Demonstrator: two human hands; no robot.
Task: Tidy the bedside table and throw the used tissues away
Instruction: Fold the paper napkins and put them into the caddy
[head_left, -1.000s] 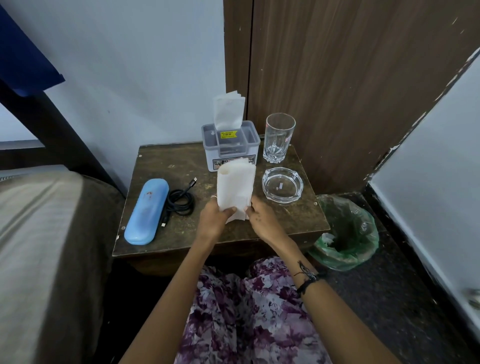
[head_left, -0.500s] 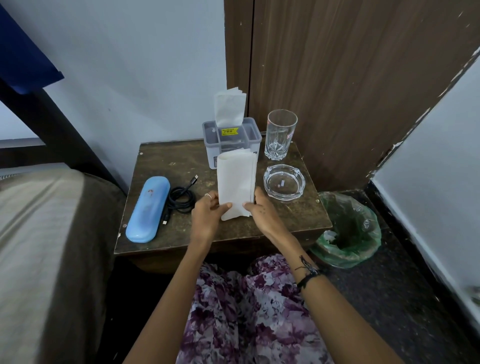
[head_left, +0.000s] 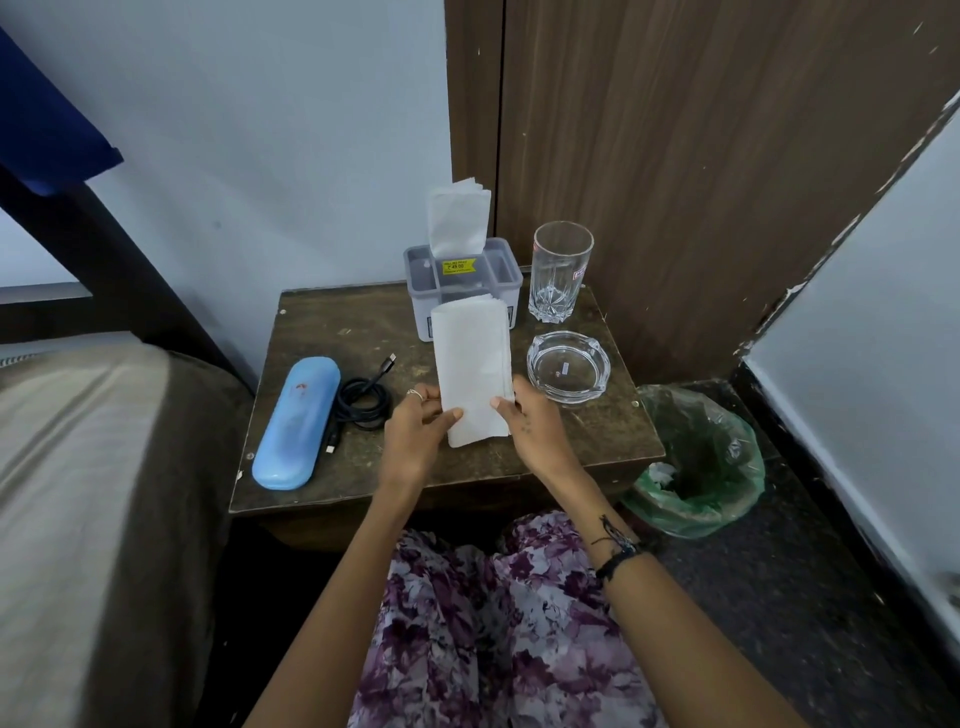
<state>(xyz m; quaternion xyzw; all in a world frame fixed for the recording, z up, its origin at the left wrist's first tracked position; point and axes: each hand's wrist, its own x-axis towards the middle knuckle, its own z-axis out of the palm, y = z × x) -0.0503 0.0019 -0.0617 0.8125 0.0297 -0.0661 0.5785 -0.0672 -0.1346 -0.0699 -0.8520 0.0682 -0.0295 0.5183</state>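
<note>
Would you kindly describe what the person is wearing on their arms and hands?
Both forearms are bare, with no sleeves. The left hand carries a thin ring on one finger. The right hand has a few small dark dots on its back, and the right wrist wears a black thread bracelet with loose knotted ends.

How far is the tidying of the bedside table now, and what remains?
Done, it seems: crumpled white tissue already lies in the green-lined bin, and no loose tissues show on the table.
In hand: the left hand and right hand hold a flat stack of tissues upright.
Left: putting that stack away, probably in the tissue box.
</note>
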